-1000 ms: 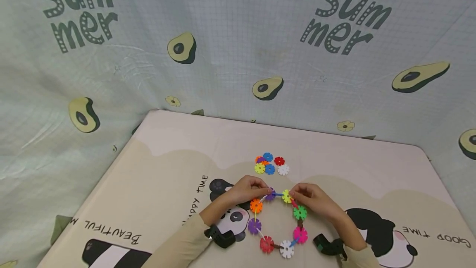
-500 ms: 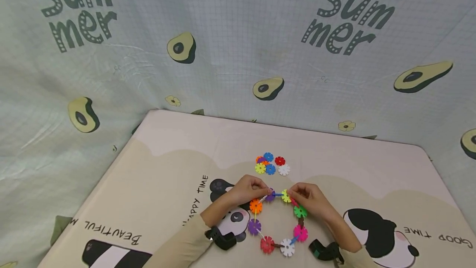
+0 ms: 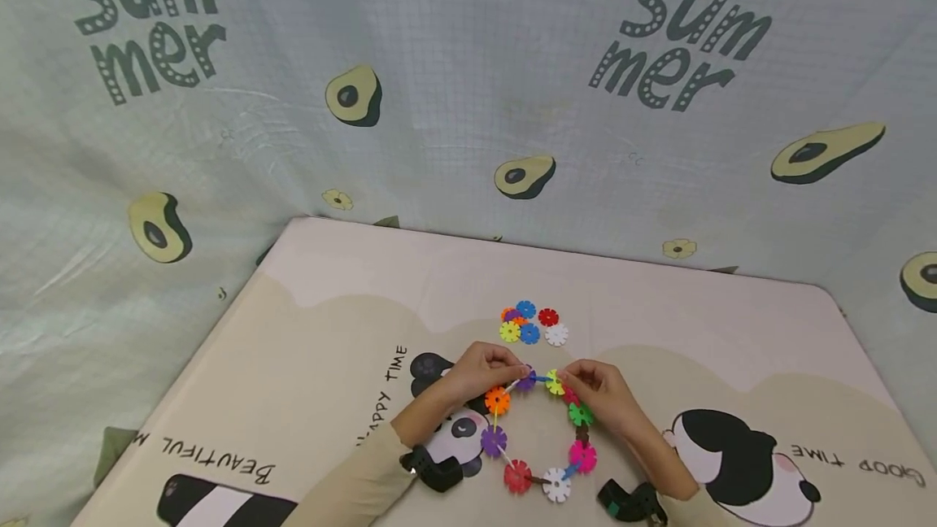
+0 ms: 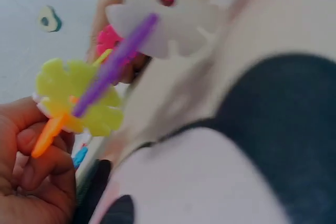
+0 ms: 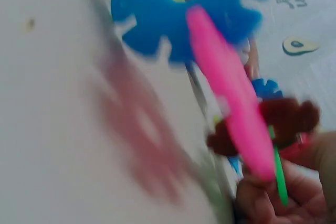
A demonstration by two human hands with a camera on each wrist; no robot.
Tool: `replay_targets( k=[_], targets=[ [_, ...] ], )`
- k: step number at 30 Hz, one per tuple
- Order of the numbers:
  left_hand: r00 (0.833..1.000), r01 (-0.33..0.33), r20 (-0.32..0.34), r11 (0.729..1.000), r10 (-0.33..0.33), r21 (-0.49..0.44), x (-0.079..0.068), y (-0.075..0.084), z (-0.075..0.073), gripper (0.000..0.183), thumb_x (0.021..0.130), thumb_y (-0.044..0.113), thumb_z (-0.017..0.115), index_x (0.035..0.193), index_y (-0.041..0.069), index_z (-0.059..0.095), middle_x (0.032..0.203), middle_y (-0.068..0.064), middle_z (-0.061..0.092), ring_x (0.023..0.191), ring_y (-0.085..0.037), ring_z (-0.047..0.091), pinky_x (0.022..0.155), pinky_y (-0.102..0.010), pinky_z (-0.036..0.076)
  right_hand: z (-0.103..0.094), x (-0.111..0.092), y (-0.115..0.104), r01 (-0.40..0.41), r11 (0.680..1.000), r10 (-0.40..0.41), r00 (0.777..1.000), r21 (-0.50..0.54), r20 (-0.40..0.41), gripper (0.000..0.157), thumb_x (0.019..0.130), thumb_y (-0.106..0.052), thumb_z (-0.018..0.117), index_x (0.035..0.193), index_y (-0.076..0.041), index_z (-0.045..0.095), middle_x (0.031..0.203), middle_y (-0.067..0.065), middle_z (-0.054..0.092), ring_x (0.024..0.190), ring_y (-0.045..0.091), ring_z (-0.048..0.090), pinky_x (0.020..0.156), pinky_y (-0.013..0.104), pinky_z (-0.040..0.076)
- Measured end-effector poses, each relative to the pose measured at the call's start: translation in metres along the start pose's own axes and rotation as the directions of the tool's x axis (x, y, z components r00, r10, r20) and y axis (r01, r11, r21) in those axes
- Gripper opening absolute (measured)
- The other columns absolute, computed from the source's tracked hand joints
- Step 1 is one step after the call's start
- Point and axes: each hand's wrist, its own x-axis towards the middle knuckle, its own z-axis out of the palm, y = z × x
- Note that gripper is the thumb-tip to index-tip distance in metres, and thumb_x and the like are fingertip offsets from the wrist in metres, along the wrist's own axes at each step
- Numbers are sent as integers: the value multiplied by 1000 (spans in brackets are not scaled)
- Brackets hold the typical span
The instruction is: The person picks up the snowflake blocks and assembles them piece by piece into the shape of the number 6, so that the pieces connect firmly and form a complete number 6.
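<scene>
A ring of linked, notched plastic discs in many colours hangs between my two hands in the head view. My left hand (image 3: 483, 372) pinches the ring at its upper left, by a purple disc (image 3: 526, 380). My right hand (image 3: 600, 393) holds the upper right, by a yellow-green disc (image 3: 554, 382) and a red one. Close up in the left wrist view, the left fingers grip an orange disc (image 4: 50, 135) slotted to a yellow-green disc. In the right wrist view, the right fingers grip a green disc (image 5: 281, 174) seen edge-on, beside a pink disc (image 5: 231, 87). Fingertips partly hide the joints.
Several loose discs lie beyond the ring, among them a red disc (image 3: 548, 317), a white disc (image 3: 556, 335) and a yellow disc (image 3: 509, 332). They rest on a beige panda-print tablecloth (image 3: 366, 267). A pale curtain (image 3: 439, 39) hangs behind the table.
My right hand and the ring's right side have shifted slightly left, closer to my left hand. The left hand stays nearly in place. The loose discs keep their arrangement.
</scene>
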Motion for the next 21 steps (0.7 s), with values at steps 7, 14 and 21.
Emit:
replay_targets(
  k=[7, 14, 21],
  targets=[
    [998, -21, 59, 998, 18, 55, 3, 1, 0, 25, 94, 25, 65, 95, 1, 73, 71, 5, 61, 64, -8, 48, 60, -18, 40, -14, -2, 3, -71, 997, 71, 995, -11, 63, 25, 96, -17, 63, 101, 7, 68, 85, 5, 65, 67, 7, 51, 60, 19, 45],
    [997, -28, 74, 995, 21, 96, 3, 0, -5, 34, 100, 30, 54, 99, -1, 69, 65, 3, 49, 58, -9, 40, 51, -19, 30, -24, -12, 13, -135, 984, 133, 991, 117, 22, 25, 96, -15, 62, 102, 10, 65, 77, -1, 60, 62, 6, 48, 57, 19, 43],
    [991, -89, 112, 991, 77, 102, -1, -1, -6, 28, 101, 22, 55, 102, -3, 66, 59, 3, 44, 51, -8, 37, 48, -19, 28, -31, -26, 19, -175, 936, 179, 984, 306, 13, 16, 98, -12, 59, 100, 3, 63, 79, -2, 59, 63, 6, 49, 57, 18, 44]
  ],
)
